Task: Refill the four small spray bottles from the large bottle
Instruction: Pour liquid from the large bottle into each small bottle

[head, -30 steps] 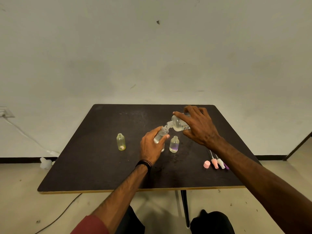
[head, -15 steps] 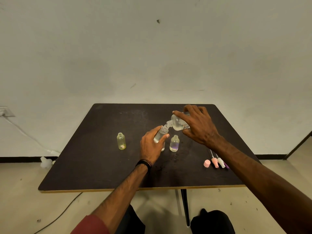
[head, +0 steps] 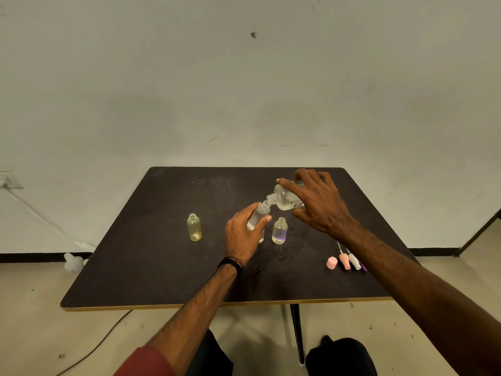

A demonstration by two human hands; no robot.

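Observation:
My right hand (head: 317,203) grips the large clear bottle (head: 284,198), tipped down to the left with its neck at the mouth of a small clear bottle (head: 259,217). My left hand (head: 242,234) holds that small bottle tilted, a little above the dark table (head: 151,267). A second small bottle (head: 279,230) with a purple tint at its base stands uncapped just right of my left hand. A yellowish small bottle (head: 194,227) stands uncapped to the left. Part of another clear bottle shows behind my left hand.
Spray caps lie near the table's right front: a pink cap (head: 331,262), a pink sprayer (head: 344,260), a white sprayer (head: 353,261) and a purple one (head: 363,266), partly hidden by my right forearm. A cable and a white object (head: 72,262) lie on the floor at left.
Almost nothing differs; both hands keep the large bottle tipped over the small one, and the view has shifted slightly.

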